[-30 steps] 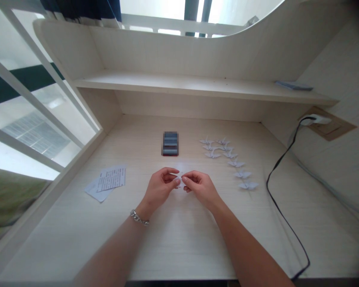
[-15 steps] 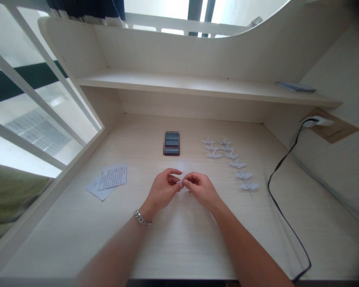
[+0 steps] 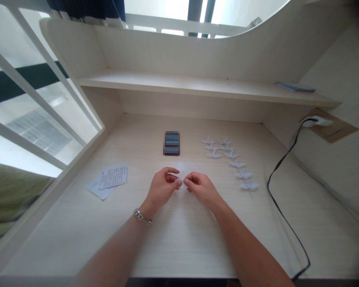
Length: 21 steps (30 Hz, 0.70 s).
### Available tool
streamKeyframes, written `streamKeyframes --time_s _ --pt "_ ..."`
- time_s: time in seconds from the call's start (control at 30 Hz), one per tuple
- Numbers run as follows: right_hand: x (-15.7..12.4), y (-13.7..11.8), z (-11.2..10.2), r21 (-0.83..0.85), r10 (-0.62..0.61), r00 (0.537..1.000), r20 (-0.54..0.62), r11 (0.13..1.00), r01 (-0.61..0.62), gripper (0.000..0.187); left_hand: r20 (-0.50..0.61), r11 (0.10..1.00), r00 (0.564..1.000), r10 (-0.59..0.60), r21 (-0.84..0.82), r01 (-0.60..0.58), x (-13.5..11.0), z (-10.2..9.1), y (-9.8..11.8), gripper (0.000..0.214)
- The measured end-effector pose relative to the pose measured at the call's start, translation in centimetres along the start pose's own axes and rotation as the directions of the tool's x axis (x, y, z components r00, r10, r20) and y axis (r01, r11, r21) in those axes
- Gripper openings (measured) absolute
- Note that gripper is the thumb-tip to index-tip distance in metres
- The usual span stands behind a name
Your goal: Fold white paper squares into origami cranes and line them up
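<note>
My left hand (image 3: 161,186) and my right hand (image 3: 201,188) meet fingertip to fingertip over the middle of the pale wooden desk (image 3: 173,239). Both pinch a small piece of white folded paper (image 3: 181,181), mostly hidden by the fingers. A metal bracelet (image 3: 142,217) circles my left wrist. Several folded white paper cranes (image 3: 231,159) lie in a curved row to the right of my hands. Straight behind the hands lies a dark phone (image 3: 171,143).
Printed paper sheets (image 3: 109,180) lie at the left of the desk. A black cable (image 3: 283,191) runs from a wall plug (image 3: 317,120) down the right side to the front edge. A shelf (image 3: 197,85) spans the back, with a flat blue item (image 3: 296,86) on its right end.
My hands have stayed in place, with the fingers shifting slightly on the small paper. The camera view has moved a little.
</note>
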State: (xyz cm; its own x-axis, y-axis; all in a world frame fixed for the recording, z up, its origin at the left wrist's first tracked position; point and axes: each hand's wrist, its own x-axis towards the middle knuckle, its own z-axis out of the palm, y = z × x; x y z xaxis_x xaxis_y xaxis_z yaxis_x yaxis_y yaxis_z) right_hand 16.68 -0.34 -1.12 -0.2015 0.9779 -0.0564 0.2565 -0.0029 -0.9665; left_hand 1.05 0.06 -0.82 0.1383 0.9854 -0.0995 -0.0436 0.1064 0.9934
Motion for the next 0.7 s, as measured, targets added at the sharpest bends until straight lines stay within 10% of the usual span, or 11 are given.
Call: streamKeyframes --time_s 0.7 --pt "0.03 -0.17 0.05 0.037 0.000 0.999 -0.035 0.999 0.002 0.021 0.001 0.989 0.997 -0.078 -0.126 0.077 0.27 -0.10 0.42 0.032"
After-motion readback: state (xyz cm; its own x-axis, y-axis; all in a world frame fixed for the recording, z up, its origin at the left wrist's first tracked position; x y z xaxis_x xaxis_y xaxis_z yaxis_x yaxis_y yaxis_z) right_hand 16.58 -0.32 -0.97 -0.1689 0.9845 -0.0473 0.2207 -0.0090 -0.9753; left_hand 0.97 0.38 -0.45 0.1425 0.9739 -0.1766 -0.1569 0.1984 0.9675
